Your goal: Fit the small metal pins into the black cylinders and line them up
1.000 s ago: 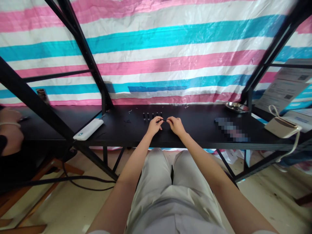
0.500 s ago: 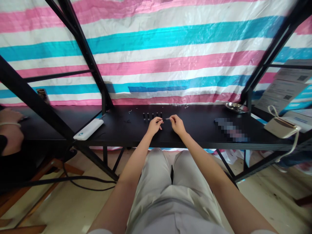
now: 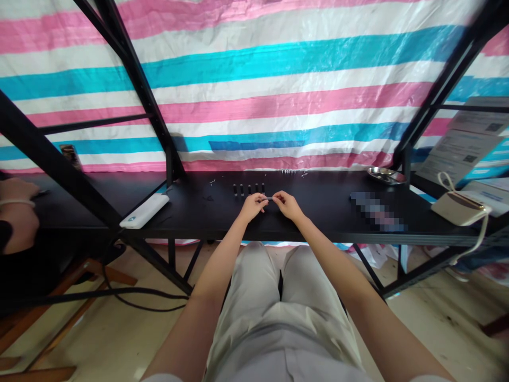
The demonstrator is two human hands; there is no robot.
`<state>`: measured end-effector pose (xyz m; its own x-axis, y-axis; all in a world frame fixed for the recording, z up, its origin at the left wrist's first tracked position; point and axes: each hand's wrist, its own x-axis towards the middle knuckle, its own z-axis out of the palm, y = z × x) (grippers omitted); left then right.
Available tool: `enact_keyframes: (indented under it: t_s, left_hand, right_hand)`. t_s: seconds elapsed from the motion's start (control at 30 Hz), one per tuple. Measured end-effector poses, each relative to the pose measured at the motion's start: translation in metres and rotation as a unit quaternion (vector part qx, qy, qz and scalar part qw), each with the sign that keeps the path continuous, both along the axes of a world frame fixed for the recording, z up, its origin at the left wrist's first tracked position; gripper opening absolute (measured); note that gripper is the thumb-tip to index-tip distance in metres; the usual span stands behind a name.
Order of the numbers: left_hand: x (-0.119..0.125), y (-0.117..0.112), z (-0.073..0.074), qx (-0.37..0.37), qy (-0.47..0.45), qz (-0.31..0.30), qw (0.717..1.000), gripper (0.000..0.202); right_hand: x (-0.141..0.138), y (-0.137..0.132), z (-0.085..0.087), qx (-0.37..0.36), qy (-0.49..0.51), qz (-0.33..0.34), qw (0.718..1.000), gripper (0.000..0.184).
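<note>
Between my two hands, just above the black tabletop (image 3: 207, 212), is a small slender grey stick (image 3: 269, 198); its exact kind is too small to tell. The fingers of my left hand (image 3: 252, 207) pinch one end. My right hand (image 3: 288, 206) pinches the opposite end, and the fingertips cover much of it. Right behind my left hand several short black sticks with grey ends (image 3: 242, 190) lie in a row. Further back, a row of tiny white pieces (image 3: 288, 172) lies near the table's far edge, with thin white scraps (image 3: 304, 173) beside it.
A white power bank (image 3: 145, 211) lies left by the black metal frame (image 3: 131, 69). At right are a shiny metal dish (image 3: 386, 175), a pixelated item (image 3: 377, 212) and a beige pouch (image 3: 457, 208) with a strap. Another person's arm (image 3: 18, 212) shows far left.
My right hand has shifted slightly down and left, closer to my left hand. Less of the stick shows, and the dark part visible between my hands before now looks grey.
</note>
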<state>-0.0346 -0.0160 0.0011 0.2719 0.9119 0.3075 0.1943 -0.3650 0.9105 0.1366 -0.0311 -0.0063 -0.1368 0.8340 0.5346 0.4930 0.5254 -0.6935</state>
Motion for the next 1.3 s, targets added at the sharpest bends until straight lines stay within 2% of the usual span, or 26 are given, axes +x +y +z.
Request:
enact_keyframes:
  t_s: [0.1, 0.3, 0.43, 0.73, 0.97, 1.1, 1.17, 1.3]
  left_hand:
    - [-0.001, -0.003, 0.003, 0.002, 0.006, -0.004, 1.0, 0.016]
    - [-0.002, -0.005, 0.005, 0.012, 0.03, -0.018, 0.999, 0.017]
    - [-0.002, -0.005, 0.006, 0.017, 0.041, -0.013, 0.999, 0.019]
    - [-0.001, -0.014, 0.014, 0.0, 0.052, -0.017, 0.998, 0.023]
    - [-0.001, -0.007, 0.006, -0.02, 0.023, -0.044, 0.999, 0.026]
    - [-0.001, -0.003, 0.002, -0.023, 0.022, -0.044, 0.999, 0.027]
    - [0.0, -0.002, 0.0, -0.024, 0.016, -0.039, 0.999, 0.028]
    - [0.001, -0.001, -0.001, -0.032, 0.006, -0.028, 0.999, 0.023]
  right_hand:
    - [0.0, 0.001, -0.003, -0.013, -0.035, 0.005, 0.999, 0.023]
    - [-0.004, -0.002, -0.002, 0.03, -0.144, 0.001, 0.989, 0.019]
    - [-0.005, -0.004, 0.0, 0.032, -0.178, 0.008, 0.983, 0.017]
    - [-0.002, 0.0, 0.0, -0.009, -0.128, 0.033, 0.991, 0.016]
    - [-0.001, -0.001, 0.003, -0.018, -0.136, 0.043, 0.99, 0.009]
    - [0.0, 0.006, 0.004, -0.041, -0.095, 0.046, 0.994, 0.009]
    - [0.006, 0.016, 0.006, -0.063, -0.061, 0.022, 0.996, 0.012]
    - [0.04, 0.045, 0.014, -0.096, -0.04, -0.117, 0.988, 0.012]
